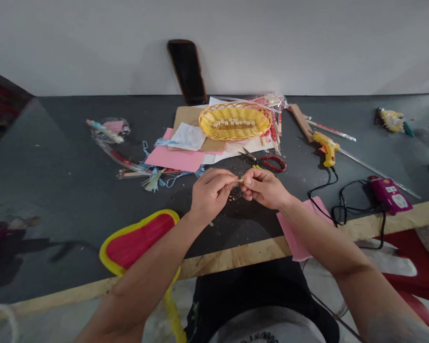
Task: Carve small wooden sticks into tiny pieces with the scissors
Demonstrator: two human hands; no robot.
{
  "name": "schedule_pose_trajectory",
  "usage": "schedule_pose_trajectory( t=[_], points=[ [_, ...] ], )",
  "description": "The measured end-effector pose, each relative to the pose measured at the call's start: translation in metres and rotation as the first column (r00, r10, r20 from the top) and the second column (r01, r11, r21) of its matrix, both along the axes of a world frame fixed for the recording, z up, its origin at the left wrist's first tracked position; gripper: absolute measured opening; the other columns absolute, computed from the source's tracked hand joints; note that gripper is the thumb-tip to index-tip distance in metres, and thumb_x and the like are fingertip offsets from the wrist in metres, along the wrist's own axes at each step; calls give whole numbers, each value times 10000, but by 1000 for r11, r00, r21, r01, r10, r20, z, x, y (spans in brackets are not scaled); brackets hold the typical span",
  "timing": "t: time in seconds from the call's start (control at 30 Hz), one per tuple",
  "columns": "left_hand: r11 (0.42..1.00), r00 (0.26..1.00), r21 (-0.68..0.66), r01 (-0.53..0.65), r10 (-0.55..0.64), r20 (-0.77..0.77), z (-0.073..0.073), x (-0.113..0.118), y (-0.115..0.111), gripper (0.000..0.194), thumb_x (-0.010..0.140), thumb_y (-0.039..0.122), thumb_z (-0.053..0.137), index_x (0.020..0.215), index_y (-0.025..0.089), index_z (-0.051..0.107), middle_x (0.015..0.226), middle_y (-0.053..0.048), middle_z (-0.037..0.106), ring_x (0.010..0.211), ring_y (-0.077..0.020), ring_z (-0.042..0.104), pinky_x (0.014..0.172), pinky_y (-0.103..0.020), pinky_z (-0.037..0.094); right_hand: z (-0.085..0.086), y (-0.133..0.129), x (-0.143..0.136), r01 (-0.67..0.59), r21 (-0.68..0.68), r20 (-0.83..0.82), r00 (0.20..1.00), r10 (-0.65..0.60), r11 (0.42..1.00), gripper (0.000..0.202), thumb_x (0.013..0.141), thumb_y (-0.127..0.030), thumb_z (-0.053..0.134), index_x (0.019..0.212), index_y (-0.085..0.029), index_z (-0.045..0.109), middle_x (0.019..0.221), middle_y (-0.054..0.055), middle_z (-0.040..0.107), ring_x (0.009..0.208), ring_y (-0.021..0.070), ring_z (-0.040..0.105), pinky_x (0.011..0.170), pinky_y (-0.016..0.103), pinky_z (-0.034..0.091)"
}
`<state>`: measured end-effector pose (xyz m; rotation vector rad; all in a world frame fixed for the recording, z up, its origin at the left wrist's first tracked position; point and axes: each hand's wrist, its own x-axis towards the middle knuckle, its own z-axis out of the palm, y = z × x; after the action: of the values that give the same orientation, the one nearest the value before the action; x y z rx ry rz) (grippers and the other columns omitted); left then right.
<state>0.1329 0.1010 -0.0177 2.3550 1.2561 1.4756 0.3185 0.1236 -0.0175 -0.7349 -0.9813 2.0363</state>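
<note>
Between my two hands, over the dark table, is a short thin wooden stick (240, 180). My left hand (214, 191) pinches its left end with thumb and fingers. The other end is pinched by my right hand (263, 187). Small wood crumbs lie on the table below my fingertips. Just beyond my hands are scissors (273, 163) with red handles. Farther back, a yellow woven basket (207, 125) holds a row of small pale pieces.
A phone (187, 71) leans on the wall. Pink paper (175, 158) and tassels (153, 182) lie left of centre. At right are a yellow glue gun (327, 148), black cables and a purple box (391, 194). A red-and-yellow shape (139, 240) lies by my left forearm.
</note>
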Motion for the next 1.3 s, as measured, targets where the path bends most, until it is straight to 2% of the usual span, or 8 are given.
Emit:
schedule_pose_trajectory(
  t=[0.23, 0.4, 0.73, 0.87, 1.0, 1.07, 1.17, 1.3],
  points=[
    [1000, 999, 17, -25, 26, -25, -2, -3, 3, 90, 930, 185, 654, 924, 215, 739, 899, -29, 766, 835, -143, 704, 782, -269, 565, -1, 3, 3, -18, -27, -12, 1000, 18, 999, 365, 719, -466, 883, 815, -171, 690, 694, -22, 682, 548, 60, 567, 513, 193, 473],
    [998, 998, 45, -34, 36, -49, -2, -4, 3, 79, 921, 185, 666, 913, 215, 739, 892, -30, 770, 824, -151, 703, 780, -280, 558, -1, 4, 4, -11, -39, 9, 1000, 12, 999, 364, 705, -435, 899, 767, -167, 660, 665, -35, 656, 534, 51, 544, 500, 180, 449],
    [996, 996, 27, 81, -82, 38, 0, 1, 1, 82, 906, 136, 681, 902, 203, 726, 884, -29, 759, 837, -122, 712, 767, -231, 562, -1, 2, 6, -156, -138, -103, 984, 142, 978, 357, 687, -382, 919, 821, -184, 653, 675, -27, 670, 564, 65, 545, 529, 190, 433],
    [997, 996, -58, 55, -50, 77, 2, 0, 0, 80, 928, 177, 655, 897, 194, 726, 886, -40, 761, 846, -135, 714, 778, -245, 561, -1, 0, 2, -55, -72, -95, 994, 48, 996, 353, 690, -398, 916, 795, -193, 648, 685, -37, 658, 568, 58, 525, 543, 193, 443],
    [982, 985, -188, 19, 14, 174, 6, -1, -1, 82, 921, 257, 668, 924, 189, 715, 909, -47, 751, 786, -132, 687, 680, -239, 544, 1, 0, 1, -19, -22, -67, 998, 18, 1000, 367, 688, -430, 912, 804, -191, 660, 705, -31, 659, 570, 60, 513, 544, 203, 448],
    [980, 984, -194, 48, -14, 176, 8, -1, -2, 93, 896, 272, 703, 947, 197, 726, 948, -49, 752, 797, -132, 687, 658, -233, 540, 1, -1, 1, -37, -25, -40, 999, 36, 999, 375, 692, -446, 906, 825, -187, 670, 713, -27, 662, 573, 62, 521, 537, 204, 437],
    [983, 989, -156, 94, -74, 131, 9, 0, -2, 86, 894, 230, 705, 966, 219, 753, 959, -44, 756, 869, -142, 706, 749, -251, 570, -1, -1, 0, -36, 0, -7, 999, 36, 999, 375, 712, -468, 886, 828, -183, 672, 685, -42, 631, 556, 54, 508, 525, 199, 400],
    [986, 992, -145, 87, -73, 103, 8, 0, -2, 119, 895, 173, 691, 969, 228, 766, 966, -40, 751, 897, -139, 711, 802, -256, 585, -6, 0, -1, -26, 58, 48, 999, 23, 998, 387, 734, -507, 856, 814, -173, 678, 696, -43, 620, 539, 39, 478, 524, 202, 355]
  ],
)
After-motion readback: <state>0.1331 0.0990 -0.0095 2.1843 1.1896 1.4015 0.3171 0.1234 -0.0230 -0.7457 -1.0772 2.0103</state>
